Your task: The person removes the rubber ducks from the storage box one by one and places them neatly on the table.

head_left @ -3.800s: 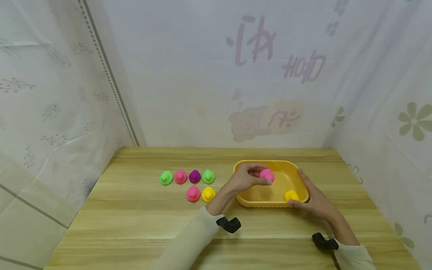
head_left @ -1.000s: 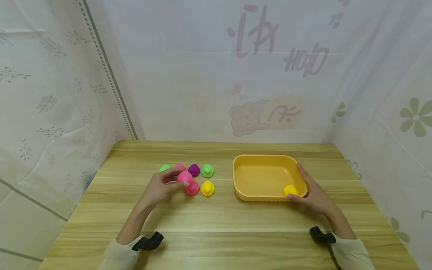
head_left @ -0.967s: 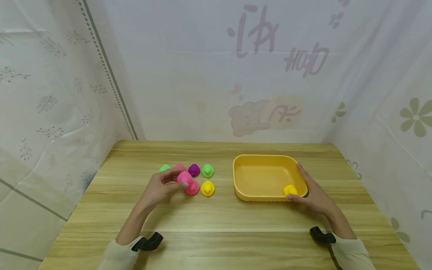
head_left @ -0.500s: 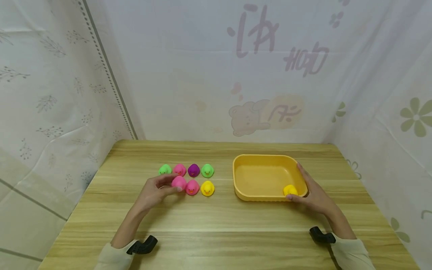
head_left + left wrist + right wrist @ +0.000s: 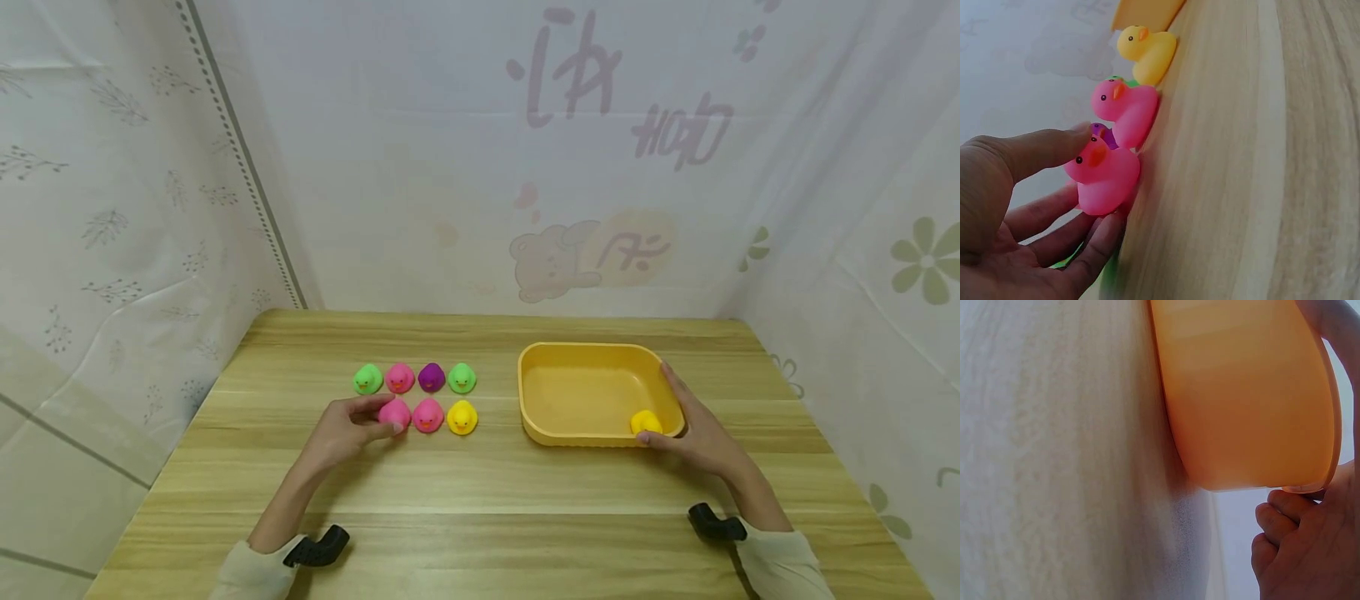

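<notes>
My left hand (image 5: 339,432) pinches a pink rubber duck (image 5: 394,415) between thumb and fingers, at the left end of the front row. In the left wrist view that duck (image 5: 1110,181) is at the table surface, beside another pink duck (image 5: 1132,115). A yellow duck (image 5: 462,417) ends this row on the right. My right hand (image 5: 703,442) grips the right side of a yellow plastic basin (image 5: 577,439), thumb over the rim. Inside, near that thumb, lies a yellow duck (image 5: 646,422). The basin's outer wall (image 5: 1247,412) fills much of the right wrist view.
Behind the front row stand a green duck (image 5: 367,379), a pink duck (image 5: 400,378), a purple duck (image 5: 431,377) and another green duck (image 5: 462,378). The wooden table (image 5: 480,533) ends at a patterned curtain (image 5: 405,167) at the back and sides.
My left hand has brought the pink duck from over the basin to the left, then lowered it to the front row's left end. My right hand has stayed on the basin.
</notes>
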The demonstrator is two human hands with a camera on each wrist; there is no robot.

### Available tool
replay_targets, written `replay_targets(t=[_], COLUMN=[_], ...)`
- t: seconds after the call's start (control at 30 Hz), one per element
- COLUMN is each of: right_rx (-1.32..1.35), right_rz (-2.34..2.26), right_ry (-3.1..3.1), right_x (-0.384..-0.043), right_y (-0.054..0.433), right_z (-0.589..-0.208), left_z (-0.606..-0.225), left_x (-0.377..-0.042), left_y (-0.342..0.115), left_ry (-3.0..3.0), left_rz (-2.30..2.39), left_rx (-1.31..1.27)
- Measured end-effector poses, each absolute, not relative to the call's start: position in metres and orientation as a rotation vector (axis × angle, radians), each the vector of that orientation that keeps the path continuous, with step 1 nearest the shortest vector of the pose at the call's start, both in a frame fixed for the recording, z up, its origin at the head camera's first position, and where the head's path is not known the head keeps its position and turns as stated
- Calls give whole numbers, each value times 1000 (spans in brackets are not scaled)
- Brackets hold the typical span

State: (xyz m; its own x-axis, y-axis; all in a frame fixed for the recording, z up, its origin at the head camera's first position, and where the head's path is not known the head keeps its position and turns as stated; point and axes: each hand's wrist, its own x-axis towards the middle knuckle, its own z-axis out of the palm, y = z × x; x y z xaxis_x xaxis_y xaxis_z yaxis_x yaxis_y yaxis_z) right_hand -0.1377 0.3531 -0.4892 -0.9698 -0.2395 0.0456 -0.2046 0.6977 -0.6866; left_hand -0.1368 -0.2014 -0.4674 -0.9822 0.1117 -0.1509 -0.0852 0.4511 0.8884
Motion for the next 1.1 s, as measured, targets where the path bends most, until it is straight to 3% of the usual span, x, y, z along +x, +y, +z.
replay_targets(t=[0.6, 1.1], right_rx=[-376, -375], right_rz=[-1156, -1137], right_ry=[2833, 2866], right_x=[-133, -135], right_y=[352, 353], right_z=[-490, -489], left_z=[-464, -442], left_x=[-132, -126], left_y=[-206, -201], left_ry=[2617, 2701], left_rz=[1349, 1517], left_rx=[92, 134])
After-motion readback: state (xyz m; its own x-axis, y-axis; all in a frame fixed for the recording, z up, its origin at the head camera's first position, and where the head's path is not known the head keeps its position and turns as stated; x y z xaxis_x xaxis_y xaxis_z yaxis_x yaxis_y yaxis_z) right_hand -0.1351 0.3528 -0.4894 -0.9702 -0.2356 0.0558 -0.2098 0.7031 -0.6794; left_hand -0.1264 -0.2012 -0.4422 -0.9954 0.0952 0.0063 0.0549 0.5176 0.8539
